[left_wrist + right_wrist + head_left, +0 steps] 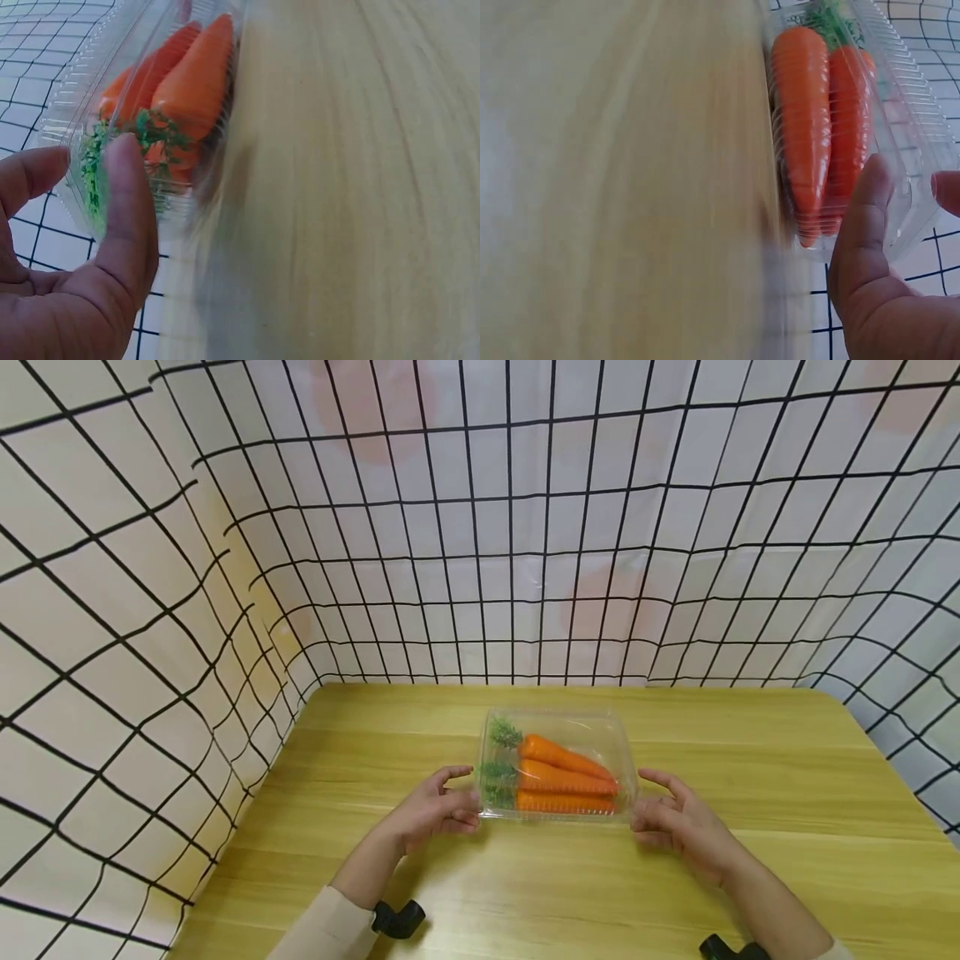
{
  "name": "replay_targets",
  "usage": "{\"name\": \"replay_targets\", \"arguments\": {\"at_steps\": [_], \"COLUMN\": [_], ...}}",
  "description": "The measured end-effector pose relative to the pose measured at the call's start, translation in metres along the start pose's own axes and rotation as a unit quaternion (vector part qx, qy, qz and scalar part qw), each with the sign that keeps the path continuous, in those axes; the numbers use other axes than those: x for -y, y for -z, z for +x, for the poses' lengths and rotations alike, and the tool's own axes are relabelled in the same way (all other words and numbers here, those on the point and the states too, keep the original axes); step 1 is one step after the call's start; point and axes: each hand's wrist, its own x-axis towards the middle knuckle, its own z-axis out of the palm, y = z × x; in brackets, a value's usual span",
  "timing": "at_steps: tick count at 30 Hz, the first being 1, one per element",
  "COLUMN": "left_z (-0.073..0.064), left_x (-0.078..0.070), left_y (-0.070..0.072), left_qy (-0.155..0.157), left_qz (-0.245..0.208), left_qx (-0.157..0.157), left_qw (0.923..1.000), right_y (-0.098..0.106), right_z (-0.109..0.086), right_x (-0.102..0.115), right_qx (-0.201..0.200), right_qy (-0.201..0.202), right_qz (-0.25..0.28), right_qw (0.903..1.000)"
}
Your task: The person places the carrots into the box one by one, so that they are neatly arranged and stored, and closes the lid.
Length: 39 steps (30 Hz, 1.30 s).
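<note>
A clear plastic box (555, 720) with a ribbed edge lies on the wooden table, with several orange carrots (566, 777) inside. Their green leafy tops (498, 768) point to the left. At the box's left end my left hand (435, 810) holds the near corner. Its thumb (127, 217) overlaps the plastic by the leaves, and a fingertip reaches the rim. My right hand (686, 822) holds the opposite end beside the carrot tips, its thumb (866, 232) against the near corner. The lower fingers of both hands are partly hidden.
A black wire grid (547, 552) stands along the back and both sides of the wooden table (555, 885), with pale patterned sheeting behind it. A black strap piece (397, 920) sits at my left wrist, another dark piece (731, 948) at my right.
</note>
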Motion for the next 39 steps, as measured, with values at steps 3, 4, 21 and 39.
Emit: {"name": "replay_targets", "arguments": {"at_steps": [3, 4, 21, 39], "left_z": [0.0, 0.0, 0.003, 0.005], "left_x": [0.002, 0.003, 0.01, 0.011], "left_y": [-0.001, -0.002, -0.011, -0.012], "left_qy": [-0.003, -0.003, -0.012, -0.021], "left_qz": [-0.008, -0.01, -0.063, -0.085], "left_qx": [-0.001, -0.002, -0.011, -0.018], "left_qw": [1.0, 0.9999, 0.9979, 0.996], "right_y": [-0.001, -0.001, 0.0, -0.002], "right_z": [-0.001, -0.001, 0.0, 0.0], "right_x": [-0.005, -0.006, -0.014, -0.014], "right_qx": [0.008, 0.011, 0.063, 0.071], "right_qy": [0.002, 0.006, 0.007, 0.002], "right_qz": [0.013, 0.016, 0.09, 0.158], "right_qw": [0.9999, 0.9998, 0.9939, 0.9849]}}
